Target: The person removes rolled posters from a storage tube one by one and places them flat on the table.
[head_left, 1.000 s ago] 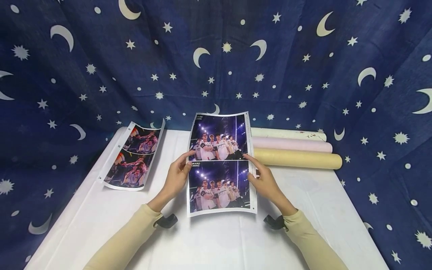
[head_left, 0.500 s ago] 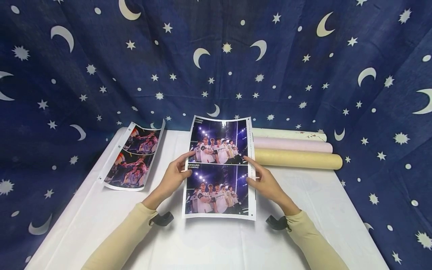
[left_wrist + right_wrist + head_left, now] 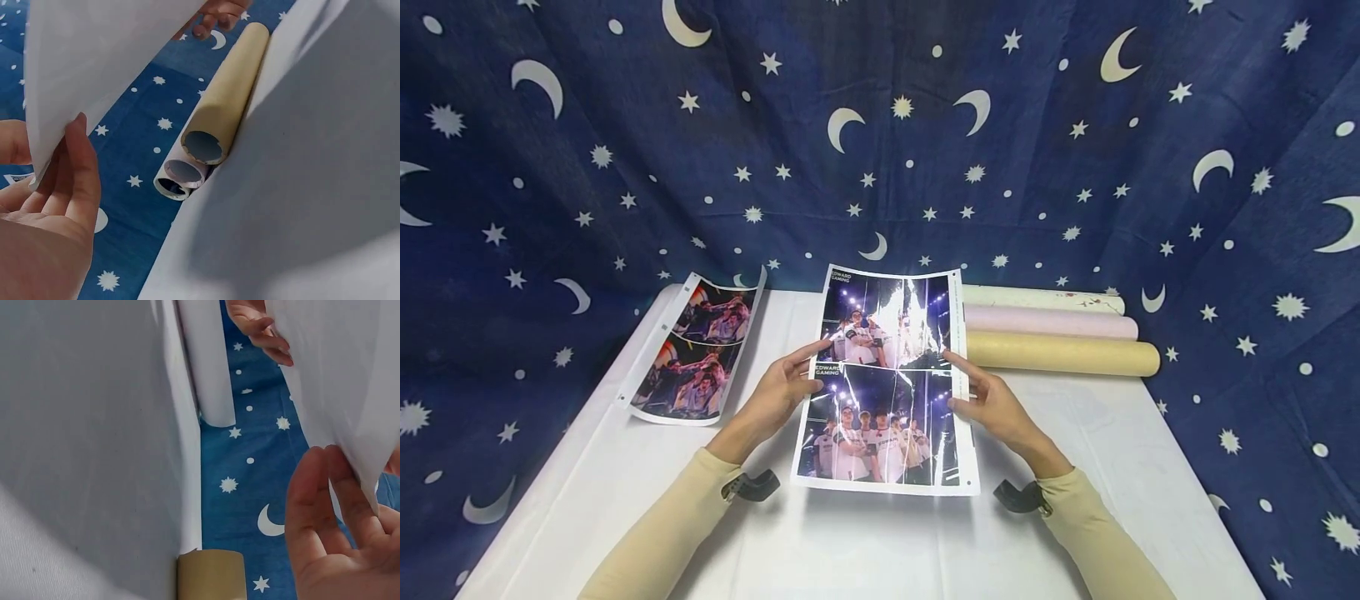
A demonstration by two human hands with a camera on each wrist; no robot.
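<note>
Held up over the white table is a glossy photo print (image 3: 880,433), bearing two stacked copies of a group picture with "EDWARD GAMING" lettering. My left hand (image 3: 775,396) pinches its left edge near mid-height; my right hand (image 3: 997,408) pinches the right edge opposite. Both thumbs lie on the picture side. From below, the left wrist view shows the sheet's plain white back (image 3: 106,56) with fingers (image 3: 81,169) behind it. The right wrist view likewise has fingers (image 3: 309,500) against the white back. White glare streaks cover part of the upper picture.
On the table's left lies another, curled photo print (image 3: 696,358) with two reddish pictures. Behind the held print, at the back right, rest a yellow roll (image 3: 1067,354), a pink roll (image 3: 1060,322) and a flowered white roll (image 3: 1037,297). A blue star-and-moon curtain (image 3: 895,192) surrounds the table.
The held print has come down and slightly toward me, tilting flatter, and bright glare now shows on it. Both hands keep their grip; the left has shifted a little left.
</note>
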